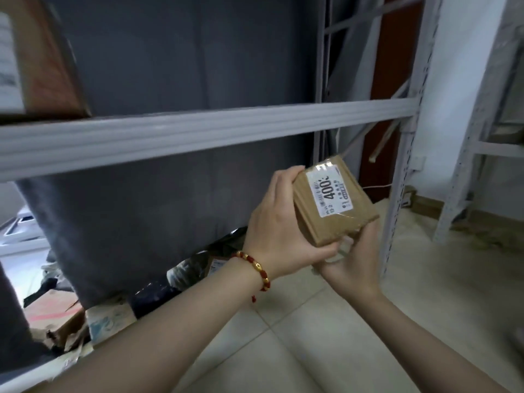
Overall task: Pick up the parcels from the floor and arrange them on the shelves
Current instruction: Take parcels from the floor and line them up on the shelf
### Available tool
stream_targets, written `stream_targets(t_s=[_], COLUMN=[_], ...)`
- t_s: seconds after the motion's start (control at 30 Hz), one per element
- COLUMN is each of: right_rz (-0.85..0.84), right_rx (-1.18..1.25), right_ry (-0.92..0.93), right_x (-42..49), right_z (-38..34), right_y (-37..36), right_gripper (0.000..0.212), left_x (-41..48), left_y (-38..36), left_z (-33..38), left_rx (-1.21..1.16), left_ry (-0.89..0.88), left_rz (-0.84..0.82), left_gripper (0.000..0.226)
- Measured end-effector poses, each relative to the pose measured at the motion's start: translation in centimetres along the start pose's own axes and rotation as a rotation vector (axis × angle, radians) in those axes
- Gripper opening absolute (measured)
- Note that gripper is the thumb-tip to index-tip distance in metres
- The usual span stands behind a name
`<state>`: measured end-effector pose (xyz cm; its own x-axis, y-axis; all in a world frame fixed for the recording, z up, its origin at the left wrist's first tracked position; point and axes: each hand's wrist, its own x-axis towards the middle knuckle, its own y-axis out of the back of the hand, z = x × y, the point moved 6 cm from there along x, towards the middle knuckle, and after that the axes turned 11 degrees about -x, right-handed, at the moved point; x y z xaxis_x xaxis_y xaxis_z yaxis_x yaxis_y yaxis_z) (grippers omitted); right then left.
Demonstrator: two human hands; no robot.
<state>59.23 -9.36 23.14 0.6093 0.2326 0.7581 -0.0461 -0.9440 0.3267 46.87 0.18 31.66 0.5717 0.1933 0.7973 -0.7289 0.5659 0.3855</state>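
Parcel status: small flat brown cardboard parcel (pixel 336 199) is held in the air at about 3 o'clock from frame centre, just below the grey metal shelf beam (pixel 198 131) and above the pale tiled floor (pixel 312 336). It touches neither. Its broad labelled face is tilted up toward the camera. Long axis runs roughly 11 to 5 o'clock, with the far short edge at 11 and the near corner at 5. The white shipping label (pixel 329 191) lies along that axis; its big "400" reads sideways, bottom to top. Left grip (pixel 280 222) is holding the parcel: fingers wrapped over the 9 o'clock edge, thumb along the near underside. A red-and-gold bead bracelet (pixel 255 268) sits on that wrist. Right grip (pixel 351 262) is palm-up under the 6 o'clock corner, fingertips (pixel 348 242) against the parcel's near side; most of those fingers are hidden behind it. Shelf above the beam, at 10 o'clock, carries a large brown cardboard box (pixel 48 61) with a white label, blurred. A dark grey fabric sheet (pixel 170 66) hangs behind the rack. Floor under the rack, at 7 o'clock, has a heap of crumpled black plastic bags (pixel 181 275) and a torn cardboard box (pixel 54 316). A second grey metal rack (pixel 467 154) stands at 3 o'clock, at the frame edge.
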Motion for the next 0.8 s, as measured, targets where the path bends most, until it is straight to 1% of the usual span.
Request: stream_targets(t_s=[0.07, 0.1, 0.13, 0.2, 0.23, 0.3, 0.4, 0.47, 0.5, 0.57, 0.63, 0.73, 0.8], right_rz=[0.055, 0.076, 0.090, 0.135, 0.154, 0.160, 0.179, 0.164, 0.154, 0.153, 0.146, 0.137, 0.120], right_rx=[0.045, 0.058, 0.064, 0.150, 0.196, 0.247, 0.263, 0.247, 0.222, 0.183, 0.202, 0.268, 0.288], right_ry=[-0.120, -0.120, -0.079, 0.024, 0.038, 0.065, 0.179, 0.282, 0.335, 0.415, 0.461, 0.438, 0.400], right_x=[1.2, 2.1, 3.0, 5.4, 6.5, 8.2, 10.7, 12.1, 12.7, 13.7, 14.2, 14.7, 15.2], right_z=[-1.2, -2.0, -3.0, -5.2, -6.0, -6.6, -8.7, -10.8, -11.9, -14.1, -16.3, -19.1, -20.8], right_y=[1.2, 1.7, 2.1, 3.5, 4.2, 4.9, 6.4, 7.1, 7.3, 7.2, 6.6, 5.0, 3.5], right_gripper=[0.086, 0.085, 0.085, 0.084, 0.084, 0.093, 0.094, 0.089, 0.086, 0.087, 0.089, 0.090, 0.089], left_x=[1.8, 2.6, 3.5, 5.2, 5.9, 7.4, 9.7, 11.6, 12.4, 14.1, 15.4, 16.2, 15.7], left_y=[0.7, 1.1, 1.4, 2.1, 2.5, 3.1, 4.7, 6.3, 7.3, 9.4, 11.7, 15.1, 17.2], left_z=[2.8, 3.9, 4.8, 6.2, 6.7, 8.0, 10.1, 11.4, 12.0, 12.7, 12.5, 11.2, 9.9], left_rx=[0.036, 0.046, 0.051, 0.061, 0.070, 0.092, 0.144, 0.206, 0.259, 0.385, 0.521, 0.775, 0.962], left_ry=[-0.116, -0.151, -0.176, -0.214, -0.234, -0.267, -0.317, -0.362, -0.385, -0.409, -0.365, -0.282, -0.234], left_rz=[0.014, 0.024, 0.031, 0.039, 0.044, 0.054, 0.059, 0.036, 0.014, -0.046, -0.113, -0.237, -0.341], left_gripper=[0.101, 0.100, 0.100, 0.101, 0.101, 0.102, 0.102, 0.097, 0.094, 0.088, 0.088, 0.097, 0.099])
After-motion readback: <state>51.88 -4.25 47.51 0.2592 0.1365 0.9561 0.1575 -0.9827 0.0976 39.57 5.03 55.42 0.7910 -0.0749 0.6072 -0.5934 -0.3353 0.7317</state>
